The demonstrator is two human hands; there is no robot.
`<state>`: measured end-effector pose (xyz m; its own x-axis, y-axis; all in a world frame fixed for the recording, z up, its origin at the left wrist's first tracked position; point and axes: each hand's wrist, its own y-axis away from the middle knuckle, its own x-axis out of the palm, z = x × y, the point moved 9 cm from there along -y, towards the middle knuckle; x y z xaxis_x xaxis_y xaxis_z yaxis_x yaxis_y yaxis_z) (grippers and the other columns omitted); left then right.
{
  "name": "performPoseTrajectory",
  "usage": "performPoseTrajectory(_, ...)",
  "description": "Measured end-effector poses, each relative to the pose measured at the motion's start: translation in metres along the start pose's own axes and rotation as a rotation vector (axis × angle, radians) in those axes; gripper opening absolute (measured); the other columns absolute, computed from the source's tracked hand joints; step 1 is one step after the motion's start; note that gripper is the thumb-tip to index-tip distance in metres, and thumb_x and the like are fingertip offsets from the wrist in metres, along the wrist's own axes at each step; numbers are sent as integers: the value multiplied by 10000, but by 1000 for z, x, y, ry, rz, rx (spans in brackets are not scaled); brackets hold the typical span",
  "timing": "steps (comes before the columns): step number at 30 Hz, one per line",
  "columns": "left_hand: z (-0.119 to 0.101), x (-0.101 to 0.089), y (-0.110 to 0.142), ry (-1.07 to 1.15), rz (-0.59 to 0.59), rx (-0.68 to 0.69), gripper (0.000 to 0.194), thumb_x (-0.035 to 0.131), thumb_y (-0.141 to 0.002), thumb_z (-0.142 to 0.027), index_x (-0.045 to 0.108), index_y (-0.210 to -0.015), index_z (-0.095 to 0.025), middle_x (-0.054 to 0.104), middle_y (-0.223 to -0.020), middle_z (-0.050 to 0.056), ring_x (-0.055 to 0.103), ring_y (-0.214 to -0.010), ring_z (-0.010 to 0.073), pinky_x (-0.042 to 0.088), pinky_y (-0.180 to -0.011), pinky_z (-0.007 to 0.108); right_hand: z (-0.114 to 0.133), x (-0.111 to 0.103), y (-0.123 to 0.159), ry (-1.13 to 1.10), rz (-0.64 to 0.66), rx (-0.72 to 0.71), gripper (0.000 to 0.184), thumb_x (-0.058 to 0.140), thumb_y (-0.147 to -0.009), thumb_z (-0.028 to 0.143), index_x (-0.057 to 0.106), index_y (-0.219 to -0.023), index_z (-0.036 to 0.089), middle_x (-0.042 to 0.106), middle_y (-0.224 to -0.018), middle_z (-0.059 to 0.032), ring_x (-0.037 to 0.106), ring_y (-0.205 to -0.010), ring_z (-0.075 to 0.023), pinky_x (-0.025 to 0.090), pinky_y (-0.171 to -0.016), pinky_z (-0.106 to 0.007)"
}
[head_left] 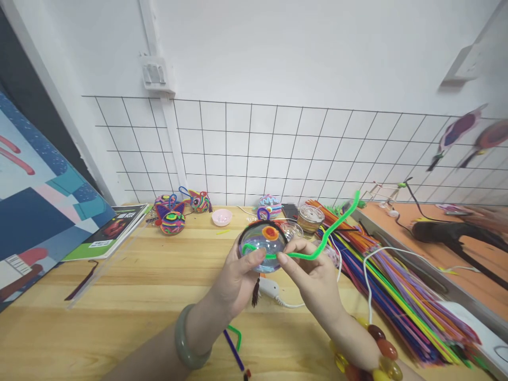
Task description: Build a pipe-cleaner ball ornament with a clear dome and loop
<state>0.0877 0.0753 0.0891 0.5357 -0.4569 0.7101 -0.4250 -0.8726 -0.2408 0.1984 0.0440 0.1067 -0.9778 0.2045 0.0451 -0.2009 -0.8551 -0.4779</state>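
My left hand (234, 283) grips a clear round plastic ball (254, 238) with a dark fuzzy rim, a purple loop on top and an orange round patch on it. Its thumb presses the near face, where one end of a bright green pipe cleaner (328, 231) curls in a small hook. With thumb and forefinger, my right hand (315, 272) pinches that pipe cleaner at the ball's right side. The free end bends up and to the right. Below the ball hangs a dark tassel (256, 292). The fingers behind the ball are hidden.
Bundles of coloured pipe cleaners (397, 291) lie at the right, beside a white cable. A white glue-gun-like tool (270, 287) rests behind my hands. Further back are a pink dish (221, 217), a clear cup (310, 217) and colourful fish-like ornaments (172, 222). A book (115, 233) lies left.
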Motion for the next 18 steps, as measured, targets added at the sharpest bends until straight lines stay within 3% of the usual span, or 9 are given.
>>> performPoseTrajectory(18, 2, -4, 0, -8, -29, -18, 503, 713, -724, -192, 568, -1206, -181, 706, -1004, 78, 626, -1024, 234, 464, -879, 321, -3, 1, -3, -15, 37, 65, 203, 722, -742, 356, 589, -728, 202, 514, -657, 25, 471, -595, -120, 411, -553, -243)
